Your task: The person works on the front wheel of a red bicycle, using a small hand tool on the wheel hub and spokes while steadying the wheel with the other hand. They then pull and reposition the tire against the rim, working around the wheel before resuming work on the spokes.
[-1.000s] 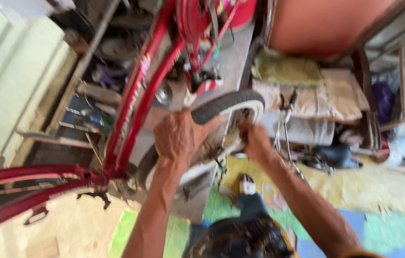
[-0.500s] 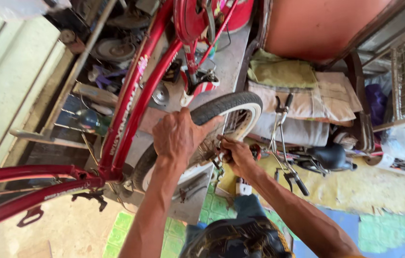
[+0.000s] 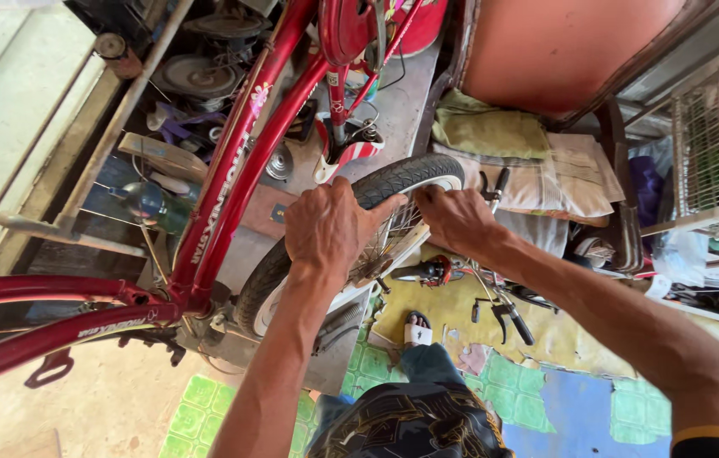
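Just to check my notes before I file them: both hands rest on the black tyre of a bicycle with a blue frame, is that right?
Not quite: the frame is red, not blue, as the head view shows. The rest holds: the left hand and the right hand both rest on the black tyre.

Black-tyred bicycle wheel [image 3: 393,182], white rim, thin spokes, slanting beside red frame (lower part hidden)

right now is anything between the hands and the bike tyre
Nothing visible. The left hand lies on the black tyre, and the right hand touches it by the rim. No tool or part sits between either hand and the wheel.
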Demonstrator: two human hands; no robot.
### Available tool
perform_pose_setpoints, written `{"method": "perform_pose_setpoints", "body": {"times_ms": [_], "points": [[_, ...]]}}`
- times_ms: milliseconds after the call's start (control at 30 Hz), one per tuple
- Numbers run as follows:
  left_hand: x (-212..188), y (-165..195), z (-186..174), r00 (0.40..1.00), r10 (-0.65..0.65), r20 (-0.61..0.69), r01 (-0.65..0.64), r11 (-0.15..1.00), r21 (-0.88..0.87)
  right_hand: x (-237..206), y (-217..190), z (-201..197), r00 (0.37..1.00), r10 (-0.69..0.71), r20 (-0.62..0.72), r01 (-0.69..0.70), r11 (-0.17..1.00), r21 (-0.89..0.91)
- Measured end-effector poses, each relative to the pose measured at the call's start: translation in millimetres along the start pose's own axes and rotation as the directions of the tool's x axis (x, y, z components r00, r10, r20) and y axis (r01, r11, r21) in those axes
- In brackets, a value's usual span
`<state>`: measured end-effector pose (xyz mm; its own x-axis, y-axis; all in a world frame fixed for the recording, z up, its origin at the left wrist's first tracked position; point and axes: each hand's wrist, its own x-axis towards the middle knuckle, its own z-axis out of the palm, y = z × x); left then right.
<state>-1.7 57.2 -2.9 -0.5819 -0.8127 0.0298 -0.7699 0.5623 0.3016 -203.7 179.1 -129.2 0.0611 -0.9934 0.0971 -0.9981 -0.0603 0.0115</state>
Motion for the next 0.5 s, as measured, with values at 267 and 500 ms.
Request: {"method": "perform_pose_setpoints", "body": {"times_ms": [267,500], "points": [[0,-3,-1,0.999,-0.010,-0.037,0.010,1.000,-0.008,8,7,-3,0.996,-0.079,-0.047,0.081,0.995,0.059],[-6,3,2,1.000,0.002,-0.018,-0.002,1.000,-0.006,1,6,15,0.994,-0.004,0.107,0.017,0.993,-0.120]]}}
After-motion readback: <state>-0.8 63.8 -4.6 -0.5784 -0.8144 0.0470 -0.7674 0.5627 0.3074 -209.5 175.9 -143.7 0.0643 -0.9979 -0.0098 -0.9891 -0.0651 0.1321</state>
